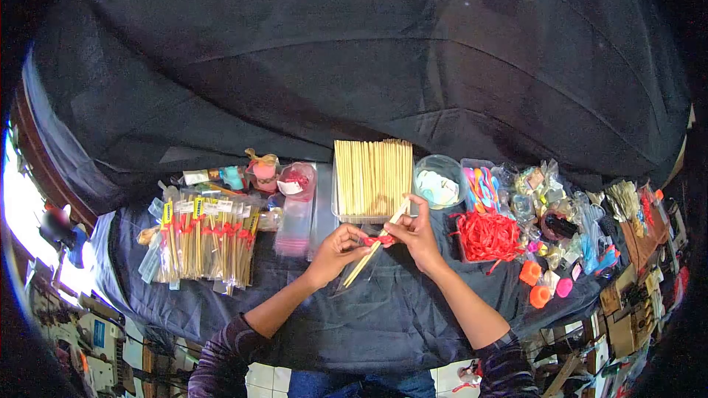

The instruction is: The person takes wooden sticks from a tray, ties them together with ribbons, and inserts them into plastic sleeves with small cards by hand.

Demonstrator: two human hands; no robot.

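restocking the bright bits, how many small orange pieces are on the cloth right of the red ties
2 that show: one orange piece just below the red ties, another orange piece lower, beside a pink piece. More may be hidden in the clutter to the right.

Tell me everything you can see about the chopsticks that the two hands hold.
The chopsticks are a pair of pale sticks that look like wood or bamboo. They lie slanted, upper end toward the tray of sticks, lower end toward the person. A red tie wraps them near the middle. The left hand and right hand pinch them at the tie, above the dark cloth.
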